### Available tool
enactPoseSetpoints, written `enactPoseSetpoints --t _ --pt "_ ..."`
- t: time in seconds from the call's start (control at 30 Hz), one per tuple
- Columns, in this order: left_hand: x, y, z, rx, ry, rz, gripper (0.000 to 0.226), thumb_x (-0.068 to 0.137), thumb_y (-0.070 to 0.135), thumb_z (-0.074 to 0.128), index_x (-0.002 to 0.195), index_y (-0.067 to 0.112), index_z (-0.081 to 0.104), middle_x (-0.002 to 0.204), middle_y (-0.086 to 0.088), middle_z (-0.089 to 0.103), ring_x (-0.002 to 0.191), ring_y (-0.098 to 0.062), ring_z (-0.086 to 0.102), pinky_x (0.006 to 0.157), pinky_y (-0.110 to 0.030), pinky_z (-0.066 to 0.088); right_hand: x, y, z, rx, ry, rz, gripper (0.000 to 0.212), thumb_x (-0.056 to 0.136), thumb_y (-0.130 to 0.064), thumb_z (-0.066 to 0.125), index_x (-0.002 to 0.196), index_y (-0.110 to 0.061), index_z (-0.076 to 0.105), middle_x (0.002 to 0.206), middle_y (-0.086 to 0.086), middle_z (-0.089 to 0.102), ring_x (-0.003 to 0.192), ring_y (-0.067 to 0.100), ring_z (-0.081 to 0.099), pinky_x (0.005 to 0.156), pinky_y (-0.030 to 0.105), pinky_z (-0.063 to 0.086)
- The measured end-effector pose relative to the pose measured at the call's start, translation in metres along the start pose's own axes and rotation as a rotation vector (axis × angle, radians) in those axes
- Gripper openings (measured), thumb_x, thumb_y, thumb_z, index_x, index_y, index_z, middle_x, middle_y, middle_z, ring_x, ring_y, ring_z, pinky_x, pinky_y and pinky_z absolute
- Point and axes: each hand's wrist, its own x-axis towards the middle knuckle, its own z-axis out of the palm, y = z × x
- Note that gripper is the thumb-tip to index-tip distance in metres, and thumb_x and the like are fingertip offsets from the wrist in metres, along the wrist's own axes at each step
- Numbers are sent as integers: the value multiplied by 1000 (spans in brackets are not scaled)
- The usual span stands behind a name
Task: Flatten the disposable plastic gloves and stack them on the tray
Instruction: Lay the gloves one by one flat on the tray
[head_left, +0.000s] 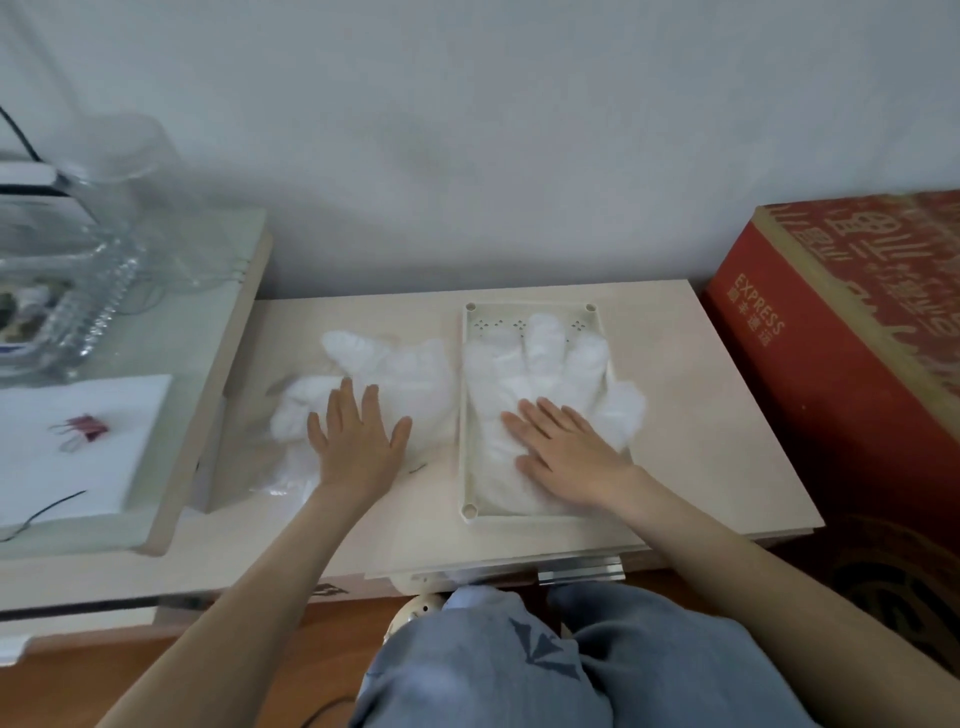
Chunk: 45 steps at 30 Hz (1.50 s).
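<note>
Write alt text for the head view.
A person's left hand presses flat on a crumpled translucent plastic glove on the pale wooden table, while the right hand presses another such glove lying on the cream rectangular tray.

place: likely a home room | cues: red courier box (841, 374); pale wooden side table (701, 415); wood floor (78, 686)

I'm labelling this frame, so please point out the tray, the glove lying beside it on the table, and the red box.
tray (493, 318), head view, bare perforated far end.
glove beside the tray (410, 366), head view, its wide middle part.
red box (831, 389), head view, the plain red side face.
</note>
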Motion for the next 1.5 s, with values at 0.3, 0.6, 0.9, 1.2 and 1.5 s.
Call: enactPoseSetpoints --t 0.3,0.6,0.9,1.2,1.5 --pt "7 -14 3 -36 90 43 22 90 24 51 104 7 55 109 -8 58 104 -28 52 101 -38 30 1 -4 -3 12 -8 29 60 103 -42 27 154 -28 -1 162 0 -8 148 19 -10 118 36 -5" --pt "6 -10 -32 -101 356 7 12 89 7 60 88 2 71 94 -16 57 94 -36 48 78 -41 34 -4 2 -46 397 156 108 52 101 -39 40 150 -24 28 159 -3 17 147 13 8 117 32 8" --pt "-23 53 -87 -187 509 831 21 86 32 55 77 22 71 96 -1 52 83 -22 42 76 -30 21 -8 -14 -99 1675 -115 119 73 81 -68 45 123 -10 57 100 11 63 84 25 63 76 34 51" --pt "-26 82 -60 -3 409 1296 14 83 27 54 76 29 66 133 -3 47 113 -29 44 90 -41 29 -17 8 -86 1751 -123 51 36 88 -40 62 105 -9 57 114 20 65 106 40 63 99 50 48" --pt "-23 86 -47 -818 -11 232 93 73 66 61 145 21 25 153 0 17 140 -13 17 115 -35 17 -18 20 -75 1794 137 69 29 92 1 54 119 -9 60 94 7 72 98 24 69 90 33 54"
